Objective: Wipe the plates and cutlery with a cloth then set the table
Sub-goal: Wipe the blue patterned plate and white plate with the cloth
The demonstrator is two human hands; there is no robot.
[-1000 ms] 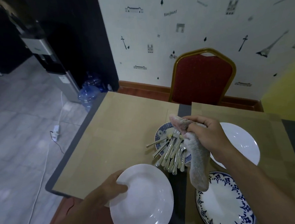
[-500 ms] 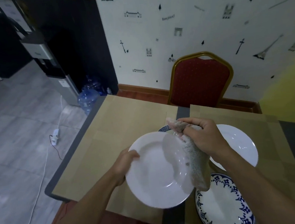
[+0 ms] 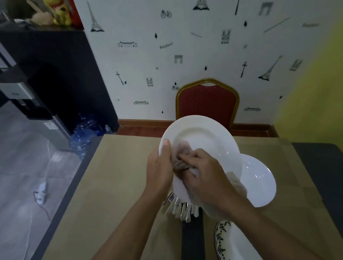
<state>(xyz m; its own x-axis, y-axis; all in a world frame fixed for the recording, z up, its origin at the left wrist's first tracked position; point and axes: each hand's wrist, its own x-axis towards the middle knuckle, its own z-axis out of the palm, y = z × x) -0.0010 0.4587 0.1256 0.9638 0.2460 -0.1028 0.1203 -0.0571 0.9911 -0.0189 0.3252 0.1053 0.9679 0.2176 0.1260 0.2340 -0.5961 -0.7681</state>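
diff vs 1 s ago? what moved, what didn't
The left hand raised the white plate from the near edge of the table, tilting it toward the camera. The right hand brought the cloth, hanging before, onto the plate's face. Cutlery, second white plate and patterned plate stayed put.

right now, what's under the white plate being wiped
Some cutlery pokes out below the held white plate, above the table. The rest of it, and whatever it lies on, is covered by the plate.
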